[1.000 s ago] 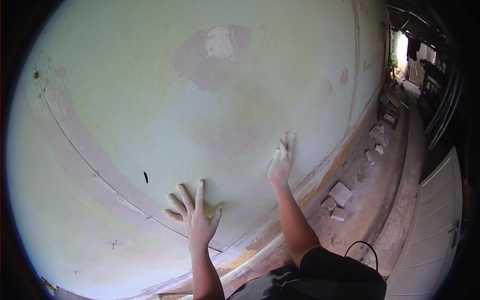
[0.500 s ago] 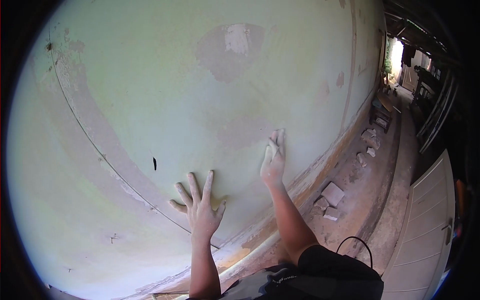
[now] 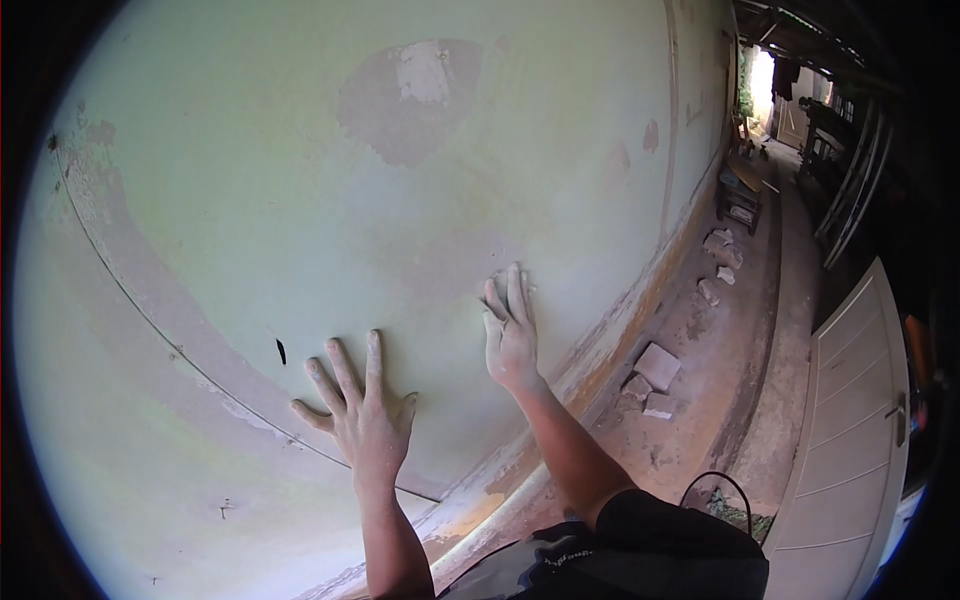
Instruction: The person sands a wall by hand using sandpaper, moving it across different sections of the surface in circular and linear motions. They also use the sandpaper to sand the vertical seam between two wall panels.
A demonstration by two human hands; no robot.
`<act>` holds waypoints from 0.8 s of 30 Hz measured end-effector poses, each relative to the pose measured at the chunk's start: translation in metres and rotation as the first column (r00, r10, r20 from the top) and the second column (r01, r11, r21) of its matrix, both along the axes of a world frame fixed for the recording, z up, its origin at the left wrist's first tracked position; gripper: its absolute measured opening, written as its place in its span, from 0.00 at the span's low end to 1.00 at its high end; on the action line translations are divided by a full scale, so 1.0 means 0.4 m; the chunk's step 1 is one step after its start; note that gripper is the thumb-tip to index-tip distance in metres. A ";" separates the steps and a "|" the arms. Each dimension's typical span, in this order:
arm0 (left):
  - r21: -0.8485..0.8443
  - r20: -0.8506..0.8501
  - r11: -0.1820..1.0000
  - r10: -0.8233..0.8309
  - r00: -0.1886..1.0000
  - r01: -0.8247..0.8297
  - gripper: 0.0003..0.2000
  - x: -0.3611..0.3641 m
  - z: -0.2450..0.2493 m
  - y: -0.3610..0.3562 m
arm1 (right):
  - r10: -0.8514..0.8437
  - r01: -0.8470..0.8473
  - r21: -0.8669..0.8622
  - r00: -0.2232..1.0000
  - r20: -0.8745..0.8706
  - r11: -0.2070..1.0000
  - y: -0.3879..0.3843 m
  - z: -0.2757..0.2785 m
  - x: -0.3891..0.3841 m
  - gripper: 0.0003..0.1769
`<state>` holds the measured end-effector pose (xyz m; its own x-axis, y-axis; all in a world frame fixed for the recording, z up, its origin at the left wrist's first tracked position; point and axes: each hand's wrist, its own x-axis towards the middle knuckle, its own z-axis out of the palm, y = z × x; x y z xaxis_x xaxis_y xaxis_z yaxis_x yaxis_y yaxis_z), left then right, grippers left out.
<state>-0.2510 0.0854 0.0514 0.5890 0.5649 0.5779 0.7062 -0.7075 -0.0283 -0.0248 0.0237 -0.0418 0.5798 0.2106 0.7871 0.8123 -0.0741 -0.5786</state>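
Observation:
My left hand (image 3: 368,425) lies flat on the pale green wall (image 3: 250,230), its fingers spread and nothing in it. To its right, my right hand (image 3: 512,340) presses against the same wall, fingers bunched and pointing up. A small pale edge shows beside those fingertips; what lies beneath them is mostly hidden, so I cannot make it out. Both hands look coated in pale dust. Just above the right hand is a greyish patch (image 3: 445,265) on the wall. A larger grey patch (image 3: 400,125) with a whitish centre sits higher up.
A thin dark line (image 3: 205,375) curves down the wall at left, past a small black mark (image 3: 281,351). Broken pieces of masonry (image 3: 658,367) lie on the floor at right. A white door (image 3: 850,430) stands at lower right, and a small stand (image 3: 740,208) is farther back.
The camera view has shifted, so the wall features sit further left. My right hand's fingers have changed their angle and spread slightly on the wall. My left hand remains flat and spread.

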 end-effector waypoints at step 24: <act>-0.004 0.082 0.993 -0.121 0.989 0.122 0.54 -0.026 0.016 -0.006 | 0.012 0.055 0.304 0.977 -0.213 0.951 0.008 -0.016 0.134 0.26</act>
